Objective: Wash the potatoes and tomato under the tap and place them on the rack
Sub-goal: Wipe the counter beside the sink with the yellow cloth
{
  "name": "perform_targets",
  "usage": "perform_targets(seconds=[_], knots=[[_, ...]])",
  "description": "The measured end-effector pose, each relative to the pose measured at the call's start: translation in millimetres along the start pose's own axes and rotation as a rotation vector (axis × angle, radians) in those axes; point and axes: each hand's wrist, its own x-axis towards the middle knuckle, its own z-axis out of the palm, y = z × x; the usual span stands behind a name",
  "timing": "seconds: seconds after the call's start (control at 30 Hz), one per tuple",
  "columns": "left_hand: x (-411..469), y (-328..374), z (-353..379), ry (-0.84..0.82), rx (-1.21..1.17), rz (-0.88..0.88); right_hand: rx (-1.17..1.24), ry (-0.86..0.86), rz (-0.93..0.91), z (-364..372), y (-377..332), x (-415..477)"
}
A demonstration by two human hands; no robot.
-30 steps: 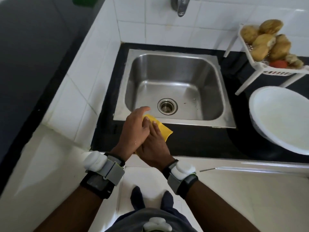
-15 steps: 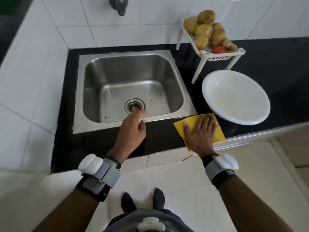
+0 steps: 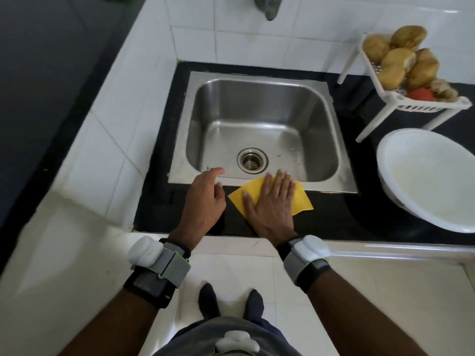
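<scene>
Now the right hand (image 3: pixel 275 204) presses a yellow cloth (image 3: pixel 302 199), fingers (image 3: pixel 280 182) straight, across the sink's (image 3: pixel 257 80) front rim. The left hand (image 3: pixel 203 201) is beside it, fingers loose, empty. The potatoes (image 3: pixel 401 60) and tomato (image 3: pixel 421 93) sit on the rack (image 3: pixel 431 106).

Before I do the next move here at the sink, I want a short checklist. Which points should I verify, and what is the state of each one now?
1. Potatoes and tomato lie on the rack: ok.
2. They are washed clean: cannot tell.
3. Tap gives no water: ok, no stream visible.
4. Sink holds no vegetables: ok.
5. Left hand is free: ok, open and holding nothing.
6. Right hand is free: not ok, it presses flat on the yellow cloth.
</scene>
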Motion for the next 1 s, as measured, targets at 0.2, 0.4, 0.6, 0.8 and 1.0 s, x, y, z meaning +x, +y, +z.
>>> perform_targets(seconds=[0.2, 0.4, 0.6, 0.8, 1.0], knots=[[-12, -31, -36, 0.221, 0.000, -0.219, 0.059, -0.037, -0.427, 26, -98, -6], [-19, -46, -59, 0.332, -0.046, -0.338, 0.014, -0.104, -0.671, 35, -145, 6], [-20, -46, -66, 0.385, -0.088, -0.241, 0.005, -0.115, -0.743, 39, -182, 56], [-18, -46, -72, 0.361, -0.125, -0.257, 0.051, -0.099, -0.633, 35, -199, 73], [-20, -44, -73, 0.375, -0.092, -0.250, -0.007, -0.144, -0.680, 37, -190, 51]])
